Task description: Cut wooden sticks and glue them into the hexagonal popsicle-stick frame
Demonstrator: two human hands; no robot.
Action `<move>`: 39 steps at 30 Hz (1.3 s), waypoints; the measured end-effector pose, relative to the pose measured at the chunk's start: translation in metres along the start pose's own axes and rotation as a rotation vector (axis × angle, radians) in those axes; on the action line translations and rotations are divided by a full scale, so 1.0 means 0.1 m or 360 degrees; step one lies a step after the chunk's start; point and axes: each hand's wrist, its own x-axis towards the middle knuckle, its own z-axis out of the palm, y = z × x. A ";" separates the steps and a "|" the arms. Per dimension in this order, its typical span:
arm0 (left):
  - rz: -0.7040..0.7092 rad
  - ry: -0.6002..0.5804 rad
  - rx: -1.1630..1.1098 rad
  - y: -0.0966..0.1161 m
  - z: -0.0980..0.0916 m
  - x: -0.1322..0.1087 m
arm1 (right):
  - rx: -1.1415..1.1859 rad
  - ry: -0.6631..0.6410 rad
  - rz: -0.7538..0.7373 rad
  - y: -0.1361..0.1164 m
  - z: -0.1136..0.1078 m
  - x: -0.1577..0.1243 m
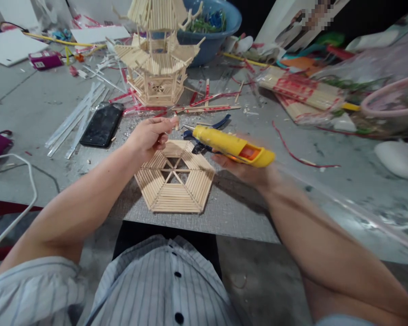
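Observation:
A flat hexagonal panel of wooden sticks (175, 182) lies on the grey board in front of me. My left hand (148, 137) hovers over its far left corner, fingers pinched on a short wooden stick piece (176, 121). My right hand (245, 170) grips a yellow glue gun (231, 146) lying sideways, its nozzle pointing left toward the stick piece. Behind stands a tiered pagoda model of sticks (156, 54).
A black phone (102, 124) lies left of the panel beside several white strips (75, 120). Blue-handled pliers (209, 129), loose sticks, red wire (294, 149), bundles of sticks (301, 93), a blue bowl (213, 27) and a white cable (23, 199) surround the work.

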 end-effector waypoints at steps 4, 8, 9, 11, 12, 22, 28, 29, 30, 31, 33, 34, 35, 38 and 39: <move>-0.0006 -0.0020 -0.0010 0.00 0.01 -0.02 | -0.0496 -0.0022 -0.0364 0.08 -0.02 0.00; -0.0010 -0.0031 -0.0008 0.01 0.02 -0.03 | -0.0618 -0.0073 -0.0499 0.13 -0.02 -0.02; -0.0012 -0.0032 -0.0005 0.01 0.03 -0.03 | -0.0632 -0.0060 -0.0512 0.13 -0.02 -0.02; -0.0010 -0.0031 -0.0004 0.01 0.03 -0.03 | -0.0641 0.0000 -0.0558 0.10 -0.01 -0.02; -0.0011 -0.0027 -0.0004 0.01 0.04 -0.03 | -0.0632 0.0036 -0.0590 0.08 -0.01 -0.02; -0.0007 -0.0023 0.0039 0.00 0.05 -0.05 | -0.0502 0.0069 -0.0576 -0.06 -0.03 -0.02; -0.0016 -0.0012 0.0007 0.01 0.05 -0.05 | -0.0560 0.0088 -0.0611 -0.04 -0.02 -0.02; -0.0015 -0.0014 0.0004 0.01 0.05 -0.05 | -0.0573 0.0089 -0.0612 -0.04 -0.02 -0.02; -0.0014 -0.0017 0.0002 0.00 0.05 -0.05 | -0.0589 0.0086 -0.0614 -0.03 -0.02 -0.02; -0.0012 -0.0021 0.0002 0.00 0.05 -0.05 | -0.0603 0.0087 -0.0624 -0.02 -0.02 -0.02; -0.0007 -0.0025 0.0002 0.00 0.04 -0.04 | -0.0616 0.0095 -0.0649 -0.02 -0.02 -0.02; -0.0007 -0.0023 0.0003 0.00 0.04 -0.04 | -0.0609 0.0096 -0.0660 -0.01 -0.02 -0.02; -0.0010 -0.0019 0.0004 0.00 0.04 -0.04 | -0.0596 0.0100 -0.0667 -0.01 -0.02 -0.02; -0.0018 -0.0021 0.0005 0.00 0.04 -0.03 | -0.0555 0.0081 -0.0653 0.01 -0.03 -0.03; -0.0018 -0.0027 0.0004 0.00 0.04 -0.04 | -0.0546 0.0072 -0.0632 0.02 -0.03 -0.04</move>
